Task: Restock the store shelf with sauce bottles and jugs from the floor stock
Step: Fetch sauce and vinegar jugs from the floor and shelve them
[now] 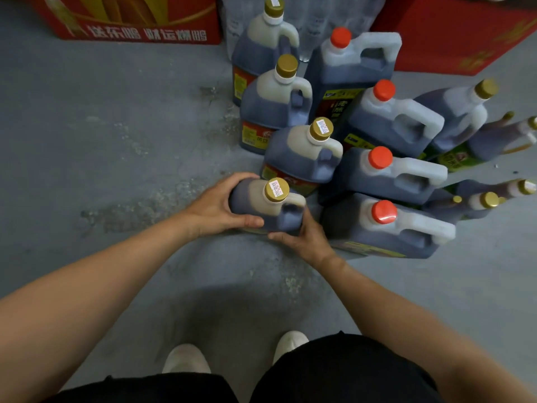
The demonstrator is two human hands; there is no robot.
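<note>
The fingers of the left hand (216,207) are being curled round the left shoulder of the nearest gold-capped jug (266,206), with the thumb laid along its near side. The fingers of the right hand (305,237) are being wrapped round the jug's right side by its handle, the thumb pressed against the near lower edge. The jug is being held upright between both hands, low over the grey floor (116,158); whether its base is touching the floor cannot be told. A price sticker is being shown on its cap.

Just beyond it, three more gold-capped jugs (302,154) are being kept in a row running away toward the far side. To their right, four red-capped jugs (383,175) with white handles are being crowded together, touching one another. Farther right, smaller gold-capped bottles (476,112) are being seen leaning outward. Red cartons (130,21) are being stood along the far edge, left and right. At the near edge, pale shoes (186,359) and dark trousers (334,370) are being shown.
</note>
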